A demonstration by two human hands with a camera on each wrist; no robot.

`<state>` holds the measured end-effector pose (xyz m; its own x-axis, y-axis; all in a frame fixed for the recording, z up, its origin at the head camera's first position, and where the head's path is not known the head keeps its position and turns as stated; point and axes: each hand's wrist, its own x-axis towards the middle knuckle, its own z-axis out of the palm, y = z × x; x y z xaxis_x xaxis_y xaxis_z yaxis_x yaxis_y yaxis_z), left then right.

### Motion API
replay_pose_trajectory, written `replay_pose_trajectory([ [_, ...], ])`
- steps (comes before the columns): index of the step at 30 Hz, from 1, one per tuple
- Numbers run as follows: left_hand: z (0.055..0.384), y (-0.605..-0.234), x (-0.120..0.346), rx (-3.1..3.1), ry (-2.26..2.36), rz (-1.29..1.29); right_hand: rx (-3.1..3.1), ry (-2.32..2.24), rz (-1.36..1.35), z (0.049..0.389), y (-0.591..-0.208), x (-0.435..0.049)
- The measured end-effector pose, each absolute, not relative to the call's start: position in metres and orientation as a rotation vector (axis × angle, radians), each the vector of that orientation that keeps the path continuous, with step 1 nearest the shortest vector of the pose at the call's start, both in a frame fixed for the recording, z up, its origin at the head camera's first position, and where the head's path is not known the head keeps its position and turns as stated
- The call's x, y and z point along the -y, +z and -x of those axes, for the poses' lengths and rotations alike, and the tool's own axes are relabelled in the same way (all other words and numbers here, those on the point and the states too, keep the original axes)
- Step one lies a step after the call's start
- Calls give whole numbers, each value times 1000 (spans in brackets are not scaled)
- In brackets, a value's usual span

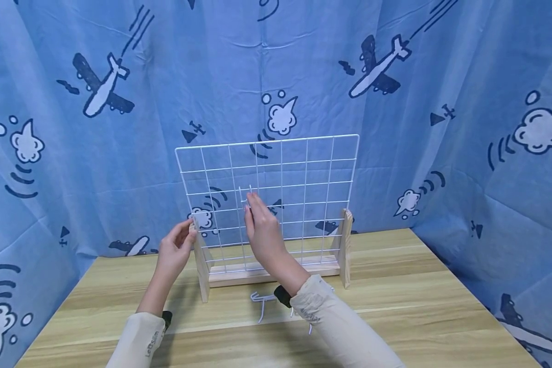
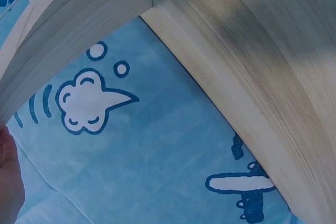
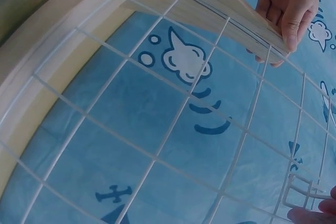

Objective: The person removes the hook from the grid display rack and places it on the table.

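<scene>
A white wire grid panel stands upright in a wooden stand on the table. My left hand pinches the top of the stand's left upright; in the right wrist view that hand has its thumb on one side and fingertips on the other. Only part of it shows in the left wrist view, beside the upright. My right hand holds a small white wire hook between thumb and fingers, at the grid's left-centre cells. Whether the hook touches the wires I cannot tell.
More white wire hooks lie on the wooden table in front of the stand, partly hidden by my right forearm. A blue patterned curtain hangs behind the table and along its sides. The right upright bounds the grid.
</scene>
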<state>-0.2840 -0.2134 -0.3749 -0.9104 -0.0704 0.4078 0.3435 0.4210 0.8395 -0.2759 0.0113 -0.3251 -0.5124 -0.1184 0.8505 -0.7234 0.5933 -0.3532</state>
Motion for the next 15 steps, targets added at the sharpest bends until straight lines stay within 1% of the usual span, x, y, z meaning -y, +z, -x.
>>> replay_pose_trajectory([
  [15,282,-374,213,2307,-1494,231,1923,896,-676,274,-320,-13],
])
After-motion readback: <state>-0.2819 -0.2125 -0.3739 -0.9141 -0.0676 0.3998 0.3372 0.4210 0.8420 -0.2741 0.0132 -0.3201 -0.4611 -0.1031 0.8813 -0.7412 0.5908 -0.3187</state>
